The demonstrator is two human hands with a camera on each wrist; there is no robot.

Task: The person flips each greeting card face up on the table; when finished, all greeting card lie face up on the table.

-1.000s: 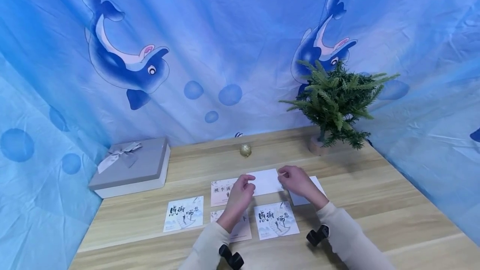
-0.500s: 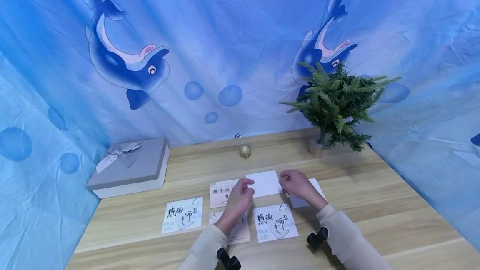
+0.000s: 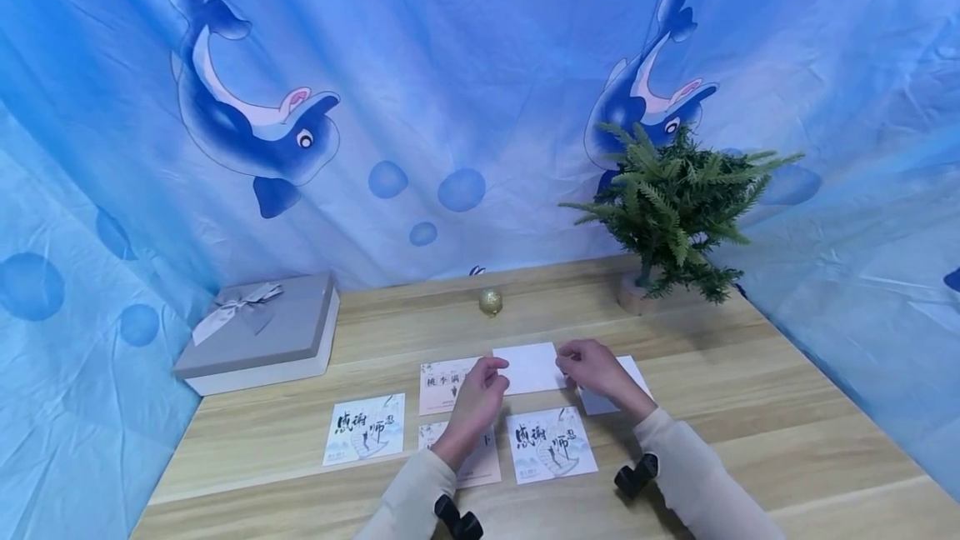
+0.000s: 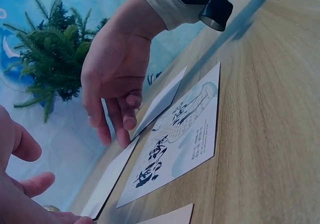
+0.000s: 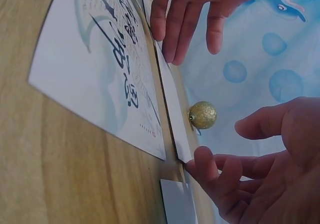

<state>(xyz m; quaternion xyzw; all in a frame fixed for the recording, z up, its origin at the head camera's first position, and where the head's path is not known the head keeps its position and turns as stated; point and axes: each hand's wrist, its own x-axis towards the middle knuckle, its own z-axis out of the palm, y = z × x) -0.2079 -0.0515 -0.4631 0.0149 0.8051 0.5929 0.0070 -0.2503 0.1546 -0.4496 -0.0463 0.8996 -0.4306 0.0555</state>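
Observation:
A blank white card (image 3: 528,367) lies flat on the wooden table between both hands. At its left edge is my left hand (image 3: 478,402), thumb apart from the fingers, with fairly straight fingertips touching the card in the right wrist view. My right hand (image 3: 596,369) is at the right edge; its loosely bent fingertips touch the card's corner in the right wrist view, with the thumb lifted away. A pinkish printed card (image 3: 441,390) is partly behind my left hand, and another pinkish card (image 3: 482,467) is partly under that forearm. My right hand partly covers a second blank card (image 3: 600,403).
Two white cards with black brush lettering lie nearby: one card (image 3: 551,445) in front, another card (image 3: 365,430) to the left. Behind are a gold glitter ball (image 3: 491,301), a grey lidded box (image 3: 258,332) with a ribbon bow, and a small artificial tree (image 3: 678,198).
The blank card and both hands have stayed almost in place. The whole view has shifted slightly, and the right hand's fingers have moved a little at the card's edge.

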